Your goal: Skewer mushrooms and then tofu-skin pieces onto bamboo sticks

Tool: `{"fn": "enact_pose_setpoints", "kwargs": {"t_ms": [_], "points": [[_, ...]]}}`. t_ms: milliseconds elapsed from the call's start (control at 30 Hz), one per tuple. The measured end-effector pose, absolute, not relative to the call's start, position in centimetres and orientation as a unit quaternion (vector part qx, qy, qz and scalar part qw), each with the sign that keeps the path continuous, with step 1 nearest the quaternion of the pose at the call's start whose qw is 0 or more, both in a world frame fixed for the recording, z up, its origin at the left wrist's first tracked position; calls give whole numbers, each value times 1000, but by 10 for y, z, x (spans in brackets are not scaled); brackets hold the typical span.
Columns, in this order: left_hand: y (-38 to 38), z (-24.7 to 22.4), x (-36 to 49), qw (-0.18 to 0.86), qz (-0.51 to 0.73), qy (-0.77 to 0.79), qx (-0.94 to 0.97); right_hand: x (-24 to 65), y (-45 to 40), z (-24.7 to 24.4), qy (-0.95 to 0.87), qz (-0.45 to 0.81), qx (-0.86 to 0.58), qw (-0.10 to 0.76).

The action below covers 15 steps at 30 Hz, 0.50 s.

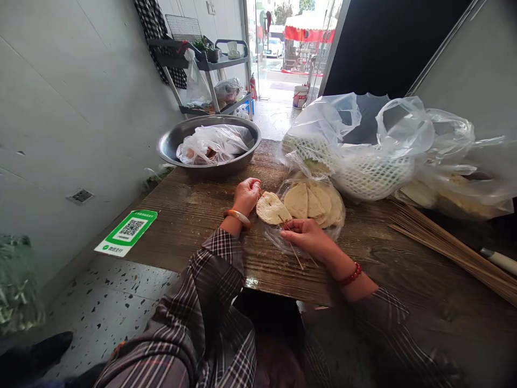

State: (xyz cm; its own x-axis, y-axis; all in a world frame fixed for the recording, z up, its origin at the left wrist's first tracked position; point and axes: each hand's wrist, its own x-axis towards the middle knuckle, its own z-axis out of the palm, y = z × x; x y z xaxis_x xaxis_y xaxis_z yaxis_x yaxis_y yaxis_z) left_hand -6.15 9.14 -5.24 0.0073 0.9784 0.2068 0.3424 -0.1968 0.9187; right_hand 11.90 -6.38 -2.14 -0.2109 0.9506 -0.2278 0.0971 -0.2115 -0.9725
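A round pale flatbread (pixel 271 208) lies between my two hands, over the wooden table. My left hand (pixel 247 196) is closed at its upper left edge, the fingertips pinched near a thin stick; how firmly it grips the bread is unclear. Thin wooden skewers (pixel 298 255) are pinched in the fingers of my right hand (pixel 307 235), at the bread's lower right edge, and slant down toward the table's front. Just right of that bread, several more flatbreads (pixel 319 203) overlap in a fan on a clear plastic bag.
A steel basin (pixel 167 142) with a plastic-wrapped item stands at the table's back left. Plastic bags (pixel 374 156) with net-wrapped produce fill the back right. A bundle of skewers (pixel 448 242) and a white-handled tool (pixel 501 261) lie right. A green code card (pixel 129 230) is at the left edge.
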Motion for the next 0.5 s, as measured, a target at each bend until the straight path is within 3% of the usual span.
{"fn": "enact_pose_setpoints", "kwargs": {"t_ms": [300,500], "points": [[80,-46,-53,336,429,496,676,140,-70,-1,-458,562,-475,498],[64,-36,-45,378,336,442,740,144,-72,0,-470,520,-485,523]]}}
